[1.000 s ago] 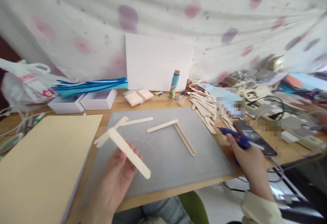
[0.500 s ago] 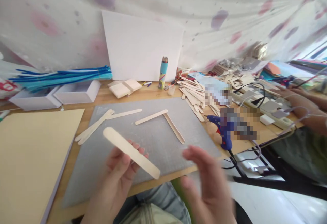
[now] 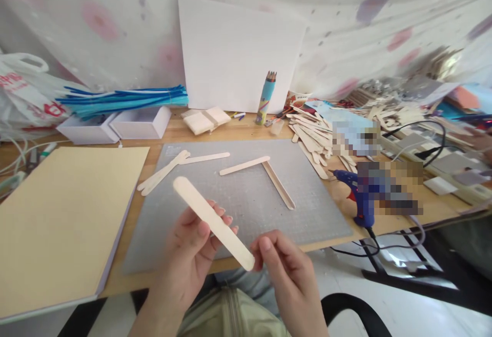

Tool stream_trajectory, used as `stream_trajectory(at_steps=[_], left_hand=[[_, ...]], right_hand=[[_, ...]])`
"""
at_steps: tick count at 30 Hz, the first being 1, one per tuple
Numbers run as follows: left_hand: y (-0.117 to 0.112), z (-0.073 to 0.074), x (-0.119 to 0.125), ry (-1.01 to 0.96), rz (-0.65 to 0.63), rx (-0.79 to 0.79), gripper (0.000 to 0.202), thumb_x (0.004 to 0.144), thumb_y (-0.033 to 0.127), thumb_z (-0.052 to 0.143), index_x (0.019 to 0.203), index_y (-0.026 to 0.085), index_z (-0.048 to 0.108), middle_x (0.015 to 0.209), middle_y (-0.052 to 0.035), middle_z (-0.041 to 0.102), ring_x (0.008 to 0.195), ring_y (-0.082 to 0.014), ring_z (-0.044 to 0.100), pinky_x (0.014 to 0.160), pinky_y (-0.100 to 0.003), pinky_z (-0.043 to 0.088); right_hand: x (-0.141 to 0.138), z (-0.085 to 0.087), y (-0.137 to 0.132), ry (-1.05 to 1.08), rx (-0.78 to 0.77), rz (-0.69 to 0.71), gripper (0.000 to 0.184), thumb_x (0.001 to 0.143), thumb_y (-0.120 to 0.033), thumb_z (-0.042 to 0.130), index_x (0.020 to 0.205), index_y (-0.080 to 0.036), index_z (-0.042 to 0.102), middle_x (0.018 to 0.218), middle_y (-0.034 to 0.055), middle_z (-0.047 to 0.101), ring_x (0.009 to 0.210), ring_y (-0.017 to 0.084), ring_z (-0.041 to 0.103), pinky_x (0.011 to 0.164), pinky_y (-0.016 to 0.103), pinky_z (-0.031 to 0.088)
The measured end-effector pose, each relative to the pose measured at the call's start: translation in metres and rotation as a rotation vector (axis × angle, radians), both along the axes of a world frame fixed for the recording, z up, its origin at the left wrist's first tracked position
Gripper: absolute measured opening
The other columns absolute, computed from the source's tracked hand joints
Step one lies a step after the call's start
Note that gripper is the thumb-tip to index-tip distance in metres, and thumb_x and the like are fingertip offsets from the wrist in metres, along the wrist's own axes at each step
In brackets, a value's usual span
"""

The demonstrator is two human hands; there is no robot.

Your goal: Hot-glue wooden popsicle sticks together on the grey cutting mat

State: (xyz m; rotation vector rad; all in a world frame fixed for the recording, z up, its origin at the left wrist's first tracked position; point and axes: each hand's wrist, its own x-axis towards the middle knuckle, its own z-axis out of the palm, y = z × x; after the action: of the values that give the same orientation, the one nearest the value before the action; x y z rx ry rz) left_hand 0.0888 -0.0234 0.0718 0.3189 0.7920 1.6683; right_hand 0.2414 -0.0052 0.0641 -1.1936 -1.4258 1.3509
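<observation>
My left hand (image 3: 196, 247) holds a wide wooden craft stick (image 3: 215, 224) between thumb and fingers, slanting down to the right above the grey cutting mat (image 3: 246, 198). My right hand (image 3: 288, 270) is closed beside the stick's lower end, thumb pressed to the bent fingers. Whether those fingertips pinch anything is hidden. Beyond, two narrow sticks (image 3: 244, 166) meet at a corner on the mat, one standing on edge. Further left, several more sticks (image 3: 163, 173) lie overlapping across the mat's edge.
A blue glue gun (image 3: 361, 198) lies right of the mat, its cable hanging off the table edge. Behind it are a loose stick pile (image 3: 313, 134) and a power strip (image 3: 457, 173). A pencil tube (image 3: 266, 99) stands at the back; yellowish board (image 3: 73, 214) lies left.
My right hand has moved in to the stick's lower end, its spread fingers closing. My left hand still holds the stick. The view has turned left.
</observation>
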Motion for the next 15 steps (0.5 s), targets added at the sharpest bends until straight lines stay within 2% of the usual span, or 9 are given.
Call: stream_trajectory(at_steps=[2, 4, 7, 10, 15], left_hand=[[0.001, -0.003, -0.001, 0.0, -0.012, 0.0, 0.025, 0.069, 0.028, 0.086, 0.092, 0.026, 0.077, 0.087, 0.0035, 0.075, 0.082, -0.0124, 0.072, 0.08, -0.022, 0.061], [0.001, -0.007, -0.002, -0.005, -0.037, 0.009, 0.026, 0.068, 0.029, 0.087, 0.091, 0.026, 0.077, 0.087, 0.0029, 0.075, 0.082, -0.0137, 0.073, 0.079, -0.023, 0.062], [0.001, -0.013, -0.003, -0.009, -0.061, 0.008, 0.025, 0.067, 0.029, 0.088, 0.09, 0.026, 0.077, 0.086, 0.0028, 0.075, 0.082, -0.014, 0.072, 0.078, -0.023, 0.061], [0.002, -0.017, -0.004, -0.007, -0.067, 0.031, 0.023, 0.07, 0.029, 0.086, 0.091, 0.025, 0.076, 0.086, 0.0025, 0.074, 0.082, -0.0141, 0.072, 0.079, -0.024, 0.061], [0.003, -0.022, -0.007, 0.007, -0.095, 0.103, 0.02, 0.074, 0.027, 0.083, 0.092, 0.025, 0.076, 0.089, 0.0015, 0.074, 0.086, -0.0148, 0.072, 0.083, -0.027, 0.061]], right_hand=[[0.0, -0.001, 0.001, 0.03, -0.013, 0.007, 0.037, 0.096, -0.05, 0.049, 0.084, -0.022, 0.07, 0.069, 0.0014, 0.067, 0.067, 0.015, 0.061, 0.065, 0.025, 0.047], [-0.001, -0.002, 0.002, 0.045, -0.02, 0.091, 0.036, 0.095, -0.051, 0.05, 0.096, -0.022, 0.072, 0.078, 0.0028, 0.071, 0.074, 0.017, 0.063, 0.068, 0.026, 0.049], [-0.005, 0.0, 0.002, 0.082, -0.09, 0.188, 0.03, 0.091, -0.049, 0.059, 0.085, -0.022, 0.071, 0.072, 0.0017, 0.07, 0.069, 0.016, 0.063, 0.066, 0.027, 0.049], [-0.01, 0.0, 0.001, 0.118, -0.162, 0.108, 0.029, 0.085, -0.046, 0.068, 0.071, -0.021, 0.068, 0.063, -0.0003, 0.066, 0.062, 0.015, 0.059, 0.062, 0.026, 0.047], [-0.017, -0.004, -0.002, 0.078, -0.036, -0.056, 0.021, 0.084, -0.04, 0.069, 0.073, -0.022, 0.071, 0.066, -0.0004, 0.067, 0.065, 0.016, 0.06, 0.064, 0.027, 0.047]])
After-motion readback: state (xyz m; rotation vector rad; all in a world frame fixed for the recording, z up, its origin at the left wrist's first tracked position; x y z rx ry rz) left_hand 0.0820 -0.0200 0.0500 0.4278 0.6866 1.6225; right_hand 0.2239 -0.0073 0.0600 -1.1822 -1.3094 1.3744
